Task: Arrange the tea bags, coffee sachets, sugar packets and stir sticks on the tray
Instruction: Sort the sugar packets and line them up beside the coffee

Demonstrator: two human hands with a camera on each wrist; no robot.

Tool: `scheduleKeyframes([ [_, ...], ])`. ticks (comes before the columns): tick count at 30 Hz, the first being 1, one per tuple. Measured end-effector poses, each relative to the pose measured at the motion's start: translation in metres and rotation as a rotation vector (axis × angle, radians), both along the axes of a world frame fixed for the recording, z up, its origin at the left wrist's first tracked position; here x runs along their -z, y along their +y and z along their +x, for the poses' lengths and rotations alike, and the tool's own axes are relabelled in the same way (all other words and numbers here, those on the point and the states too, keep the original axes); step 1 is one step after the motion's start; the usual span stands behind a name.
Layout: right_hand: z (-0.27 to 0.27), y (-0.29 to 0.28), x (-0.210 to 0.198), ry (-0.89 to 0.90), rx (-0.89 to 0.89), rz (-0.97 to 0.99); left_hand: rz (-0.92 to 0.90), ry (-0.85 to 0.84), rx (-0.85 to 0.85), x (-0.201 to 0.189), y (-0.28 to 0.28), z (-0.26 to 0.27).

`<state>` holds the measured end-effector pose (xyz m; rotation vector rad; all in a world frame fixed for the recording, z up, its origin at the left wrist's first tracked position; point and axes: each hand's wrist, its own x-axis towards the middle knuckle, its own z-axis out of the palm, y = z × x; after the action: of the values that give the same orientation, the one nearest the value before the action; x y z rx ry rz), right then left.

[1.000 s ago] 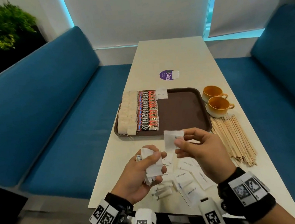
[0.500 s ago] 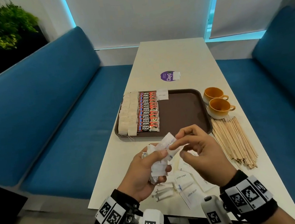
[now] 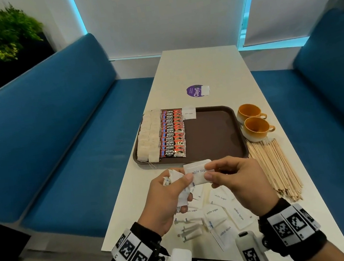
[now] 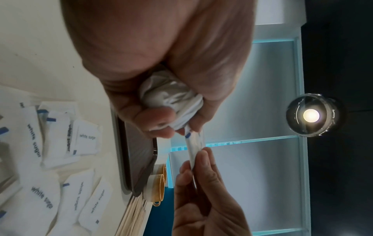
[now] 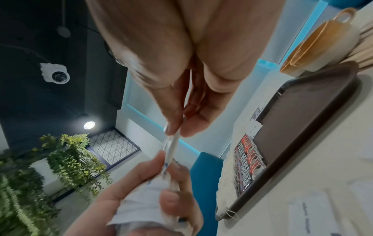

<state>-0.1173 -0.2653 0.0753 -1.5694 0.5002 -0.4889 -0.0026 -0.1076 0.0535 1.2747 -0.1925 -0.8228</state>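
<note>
Just in front of the brown tray [image 3: 215, 138] both hands are raised over the table. My left hand [image 3: 174, 193] grips a bunch of white sugar packets [image 4: 171, 99] and pinches one edge of a flat white sugar packet [image 3: 197, 175]. My right hand [image 3: 222, 174] pinches the same packet's other edge between thumb and forefinger. Rows of pale tea bags [image 3: 148, 136] and red coffee sachets [image 3: 172, 133] fill the tray's left part, with one sugar packet [image 3: 189, 113] at its far edge. More sugar packets [image 3: 216, 216] lie loose under the hands. Wooden stir sticks [image 3: 274, 167] lie right of the tray.
Two orange cups [image 3: 252, 122] stand by the tray's right side. A purple round sticker [image 3: 196, 90] lies beyond the tray. Blue benches [image 3: 48, 134] flank the long white table [image 3: 198, 66]. The tray's right part is bare brown.
My right hand has brought its sugar packet from upright above the table down to the left hand, which now pinches its left edge too. The packet has turned flat.
</note>
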Motion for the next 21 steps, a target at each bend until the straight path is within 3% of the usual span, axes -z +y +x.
scheduleKeyframes([
  [7, 0.013, -0.01, -0.001, -0.008, -0.014, 0.077, -0.006, 0.018, 0.006, -0.001, -0.005, 0.011],
  [11, 0.035, -0.027, -0.002, -0.008, 0.008, 0.085, -0.044, 0.139, -0.076, -0.003, -0.012, 0.024],
  [17, 0.1, -0.088, 0.002, 0.047, 0.098, 0.055, -0.111, 0.408, -0.056, 0.006, -0.013, 0.049],
  [21, 0.157, -0.131, 0.018, 0.112, 0.144, 0.018, -0.171, 0.438, -0.04, 0.01, -0.016, 0.065],
])
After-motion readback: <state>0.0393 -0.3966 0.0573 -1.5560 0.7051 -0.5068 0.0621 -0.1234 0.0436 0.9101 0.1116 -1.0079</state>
